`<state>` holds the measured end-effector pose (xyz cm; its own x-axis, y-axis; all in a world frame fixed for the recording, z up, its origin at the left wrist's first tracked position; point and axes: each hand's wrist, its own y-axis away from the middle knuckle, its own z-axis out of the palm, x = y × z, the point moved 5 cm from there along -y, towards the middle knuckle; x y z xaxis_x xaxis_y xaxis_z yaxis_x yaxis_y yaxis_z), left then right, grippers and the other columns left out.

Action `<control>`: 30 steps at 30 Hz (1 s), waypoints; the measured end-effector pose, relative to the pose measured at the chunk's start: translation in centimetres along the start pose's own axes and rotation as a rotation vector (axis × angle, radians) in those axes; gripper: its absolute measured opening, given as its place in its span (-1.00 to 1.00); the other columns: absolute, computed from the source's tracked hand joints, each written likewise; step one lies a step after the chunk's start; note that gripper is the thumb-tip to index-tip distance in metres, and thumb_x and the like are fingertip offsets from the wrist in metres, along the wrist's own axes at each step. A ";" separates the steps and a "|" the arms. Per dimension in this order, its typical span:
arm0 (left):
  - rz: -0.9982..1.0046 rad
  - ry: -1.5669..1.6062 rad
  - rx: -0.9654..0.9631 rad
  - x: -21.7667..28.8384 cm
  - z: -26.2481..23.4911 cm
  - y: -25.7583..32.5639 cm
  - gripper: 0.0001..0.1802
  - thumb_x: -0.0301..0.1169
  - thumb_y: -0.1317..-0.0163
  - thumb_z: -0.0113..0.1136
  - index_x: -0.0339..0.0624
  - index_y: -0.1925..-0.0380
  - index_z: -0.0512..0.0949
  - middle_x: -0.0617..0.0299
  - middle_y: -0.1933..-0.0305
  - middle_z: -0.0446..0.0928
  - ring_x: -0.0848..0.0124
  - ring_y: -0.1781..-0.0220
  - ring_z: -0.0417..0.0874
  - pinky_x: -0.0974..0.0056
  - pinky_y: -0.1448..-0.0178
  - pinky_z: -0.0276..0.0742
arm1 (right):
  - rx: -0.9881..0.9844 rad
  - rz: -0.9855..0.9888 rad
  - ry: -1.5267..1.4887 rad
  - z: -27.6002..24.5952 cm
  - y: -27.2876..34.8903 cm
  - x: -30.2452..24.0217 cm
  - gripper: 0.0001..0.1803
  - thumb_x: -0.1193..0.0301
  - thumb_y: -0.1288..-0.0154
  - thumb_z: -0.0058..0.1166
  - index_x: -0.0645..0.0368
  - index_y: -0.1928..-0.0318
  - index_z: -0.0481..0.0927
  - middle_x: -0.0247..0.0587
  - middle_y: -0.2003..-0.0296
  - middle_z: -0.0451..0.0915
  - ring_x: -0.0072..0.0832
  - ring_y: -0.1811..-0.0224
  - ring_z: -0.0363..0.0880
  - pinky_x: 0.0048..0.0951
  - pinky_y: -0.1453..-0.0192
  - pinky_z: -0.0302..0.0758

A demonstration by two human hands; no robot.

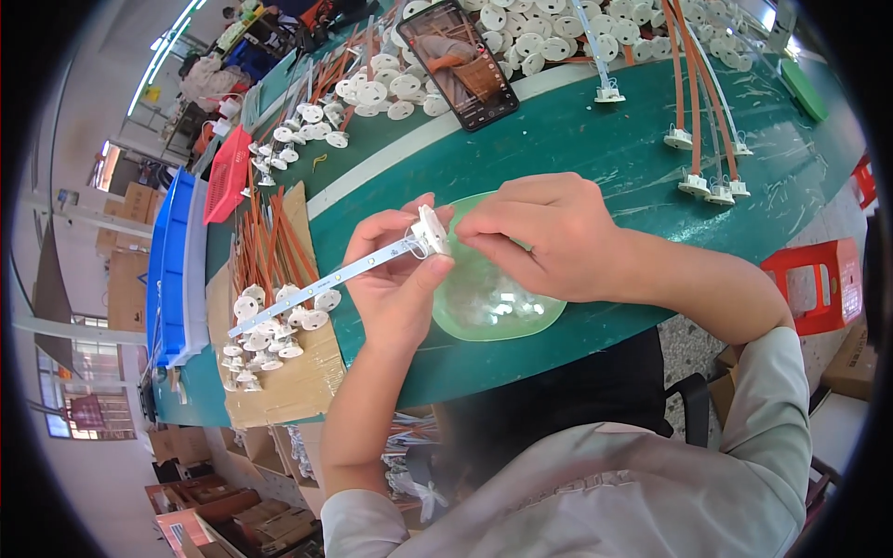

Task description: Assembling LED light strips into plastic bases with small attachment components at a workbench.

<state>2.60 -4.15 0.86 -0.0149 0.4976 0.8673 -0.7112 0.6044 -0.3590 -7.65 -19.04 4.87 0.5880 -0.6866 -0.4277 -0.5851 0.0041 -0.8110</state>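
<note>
My left hand (pixel 395 279) grips a white round end cap (pixel 429 232) between thumb and fingers. From that cap a narrow LED strip (pixel 326 283) with thin wire loops slants down to the left. Close to the cap's right side, my right hand (pixel 549 232) has thumb and forefinger pinched together; whatever lies between them is too small to make out. Under both hands stands a light green translucent bowl (pixel 498 321), its contents small and blurred. Left of my left hand, finished-looking strips with white caps (pixel 270 339) lie bunched on a cardboard sheet (pixel 302 391).
A phone (pixel 460 65) lies at the far side of the green table (pixel 595 139), before heaped white caps (pixel 549 33). Several capped strips (pixel 698 139) lie at the right. Blue bin (pixel 169 270) and red basket (pixel 226 175) stand left; a red stool (pixel 819 279) is right.
</note>
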 end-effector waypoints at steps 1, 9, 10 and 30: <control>-0.003 -0.033 -0.008 0.0 0.1 0.0 -0.41 -0.66 0.03 0.48 -0.24 -0.03 0.44 -0.13 -0.17 0.52 0.07 -0.20 0.60 -0.03 -0.32 0.53 | 0.012 -0.016 -0.005 0.1 0.0 0.0 -0.88 0.58 -0.10 0.29 0.16 0.32 0.65 -0.19 0.44 0.68 -0.26 0.44 0.67 -0.39 0.41 0.58; 0.065 -0.253 -0.028 -0.2 0.3 0.0 -0.42 -0.72 0.04 0.45 -0.29 -0.01 0.44 -0.13 -0.16 0.52 0.10 -0.20 0.61 0.04 -0.31 0.55 | 0.016 -0.029 -0.005 1.0 0.7 0.3 -0.84 0.61 -0.06 0.28 0.20 0.31 0.63 -0.15 0.41 0.68 -0.21 0.43 0.67 -0.31 0.39 0.59; 0.077 -0.275 -0.028 -0.1 0.1 0.0 -0.43 -0.72 0.03 0.45 -0.31 -0.01 0.44 -0.13 -0.15 0.53 0.11 -0.18 0.62 0.05 -0.30 0.55 | -0.011 -0.024 0.005 1.2 0.6 0.2 -0.82 0.62 -0.06 0.27 0.21 0.28 0.64 -0.14 0.37 0.69 -0.20 0.41 0.67 -0.31 0.36 0.59; -0.185 0.258 -0.050 -0.4 1.4 0.6 -0.56 -0.62 -0.09 0.42 -0.21 0.01 0.51 0.04 -0.05 0.61 0.14 -0.26 0.57 0.03 -0.37 0.45 | 0.103 -0.096 -0.019 1.1 0.4 -1.3 -0.82 0.67 -0.02 0.28 0.29 0.31 0.61 -0.11 0.38 0.65 -0.30 0.48 0.60 -0.40 0.44 0.50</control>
<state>1.20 -4.79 0.75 0.2948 0.5141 0.8055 -0.6496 0.7260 -0.2257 -8.02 -17.35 4.64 0.6493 -0.6738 -0.3526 -0.4658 0.0142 -0.8848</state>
